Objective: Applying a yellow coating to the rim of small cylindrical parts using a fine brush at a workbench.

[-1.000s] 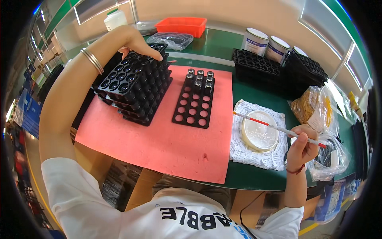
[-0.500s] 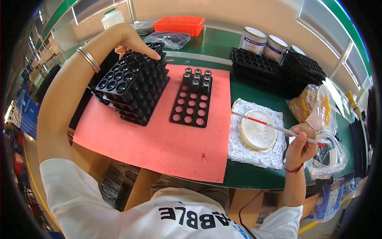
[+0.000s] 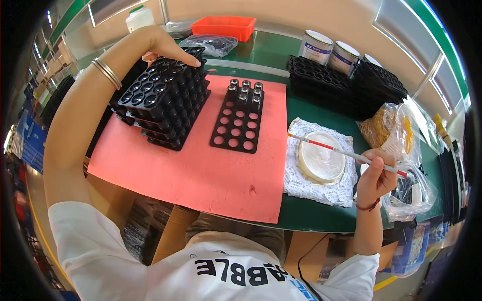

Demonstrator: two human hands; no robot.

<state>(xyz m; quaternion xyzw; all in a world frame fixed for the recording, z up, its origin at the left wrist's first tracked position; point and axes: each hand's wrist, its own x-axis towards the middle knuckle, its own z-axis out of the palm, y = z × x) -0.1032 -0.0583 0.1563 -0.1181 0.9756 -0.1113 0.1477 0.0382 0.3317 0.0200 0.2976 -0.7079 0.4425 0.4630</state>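
My left hand [image 3: 170,50] is closed at the far end of a stack of black plastic trays [image 3: 170,108]. The thumb lies along the far right corner, while the other fingers are mostly hidden behind the stack. Shiny dark round hollows cover its top tray. Beside it, a flat black rack [image 3: 226,134] with round holes lies on a pink mat [image 3: 201,185]. Several small shiny cylinders [image 3: 243,100] stand in its far rows. My right hand [image 3: 377,175] pinches a thin red and grey brush [image 3: 346,153], its tip pointing left above a round dish of white paste [image 3: 324,163].
The dish rests on white printed paper [image 3: 346,193]. Black trays [image 3: 321,83] and white tins [image 3: 316,47] stand at the far right. Clear bags [image 3: 409,193] lie right of my hand. An orange bin [image 3: 223,27] and a white jar [image 3: 139,19] are at the back.
The whole view has shifted slightly. Both hands keep the same hold, and the trays, rack and dish stay in place relative to each other.
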